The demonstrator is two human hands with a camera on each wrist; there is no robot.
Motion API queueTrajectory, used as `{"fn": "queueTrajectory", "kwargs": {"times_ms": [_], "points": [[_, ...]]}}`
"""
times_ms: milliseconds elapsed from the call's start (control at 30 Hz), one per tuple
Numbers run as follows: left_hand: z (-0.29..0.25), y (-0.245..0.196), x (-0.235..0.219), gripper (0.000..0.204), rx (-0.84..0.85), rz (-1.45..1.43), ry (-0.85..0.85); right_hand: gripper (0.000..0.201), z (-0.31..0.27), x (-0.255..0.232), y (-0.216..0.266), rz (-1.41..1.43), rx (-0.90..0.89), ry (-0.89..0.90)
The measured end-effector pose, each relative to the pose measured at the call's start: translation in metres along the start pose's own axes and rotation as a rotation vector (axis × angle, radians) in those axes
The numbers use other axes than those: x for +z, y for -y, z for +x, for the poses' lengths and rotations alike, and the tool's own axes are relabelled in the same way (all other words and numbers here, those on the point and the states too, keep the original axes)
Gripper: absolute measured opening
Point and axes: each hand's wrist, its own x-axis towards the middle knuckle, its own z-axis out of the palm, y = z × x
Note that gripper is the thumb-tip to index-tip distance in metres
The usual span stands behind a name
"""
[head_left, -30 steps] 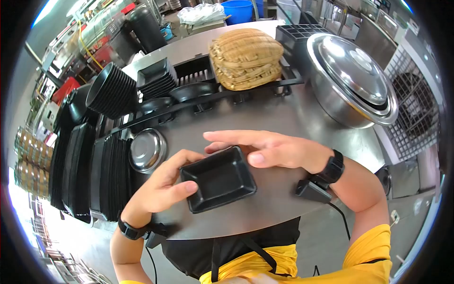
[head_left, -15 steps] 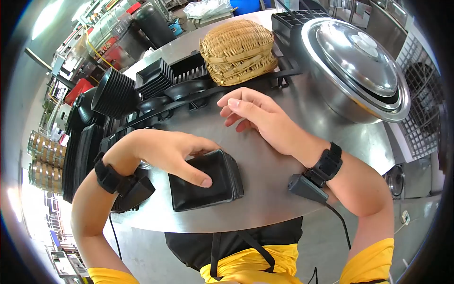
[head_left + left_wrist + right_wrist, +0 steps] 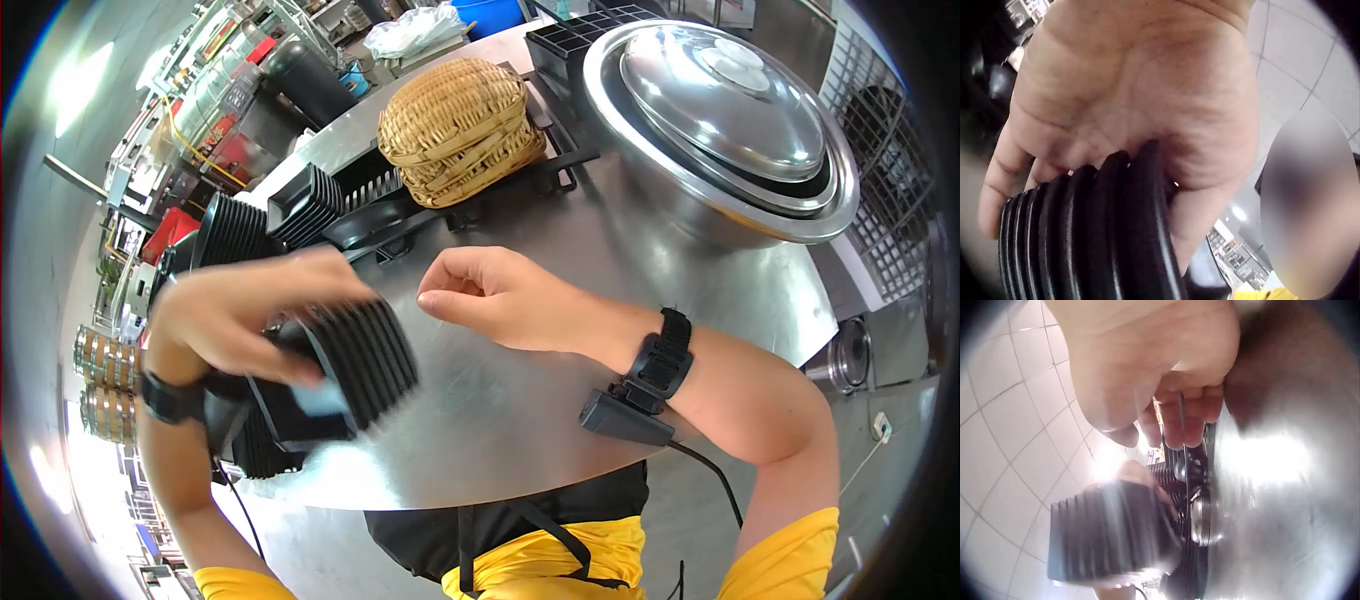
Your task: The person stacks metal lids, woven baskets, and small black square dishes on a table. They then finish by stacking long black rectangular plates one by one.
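Note:
My left hand [image 3: 250,310], blurred, grips a stack of black rectangular dishes [image 3: 370,360] at the left side of the table. The stack is tipped on its side, so its ribbed, nested rims face right. In the left wrist view, the dishes [image 3: 1085,237] sit below the palm, with fingers on one side and the thumb on the other. My right hand [image 3: 510,295] hovers over the middle of the table, fingers loosely curled and holding nothing. The right wrist view shows the gripped stack [image 3: 1110,534] beyond my right fingers.
A woven bamboo basket [image 3: 460,130] sits at the back by a black rack. Behind my left hand stand nested black bowls [image 3: 235,232] and smaller black dishes [image 3: 310,205]. A large lidded steel pot [image 3: 730,110] occupies the right of the steel table [image 3: 520,420].
My left hand has taken the stack of dishes from the front middle of the table to the left, tipping it sideways. My right hand let go, rose away, then came slightly down and left.

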Motion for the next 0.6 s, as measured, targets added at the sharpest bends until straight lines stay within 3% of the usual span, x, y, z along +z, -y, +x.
{"fn": "queueTrajectory", "kwargs": {"times_ms": [33,67,167,200,333,400,600], "points": [[-0.011,-0.001,-0.024,0.073,0.044,0.139,-0.027,0.022,-0.002,0.001,0.003,-0.043,0.034,0.007],[-0.022,0.005,-0.040,0.070,0.012,0.073,-0.119,0.023,-0.005,-0.001,0.005,-0.083,-0.009,0.008],[-0.034,0.005,-0.071,0.055,-0.330,-0.257,-0.465,0.023,-0.005,0.000,0.007,-0.097,0.047,0.039],[-0.034,0.017,-0.081,0.056,-0.367,-0.278,-0.576,0.023,-0.004,0.002,0.005,-0.100,0.043,0.047],[-0.019,0.049,-0.112,0.055,-0.320,-0.336,-0.499,0.024,-0.006,0.005,0.002,-0.201,-0.042,0.048],[-0.009,0.063,-0.120,0.053,-0.404,-0.445,-0.493,0.028,-0.007,0.003,0.005,-0.259,-0.031,0.054],[0.033,0.092,-0.143,0.053,-0.524,-0.413,-0.379,0.032,-0.007,0.001,0.006,-0.269,-0.020,0.063]]}}
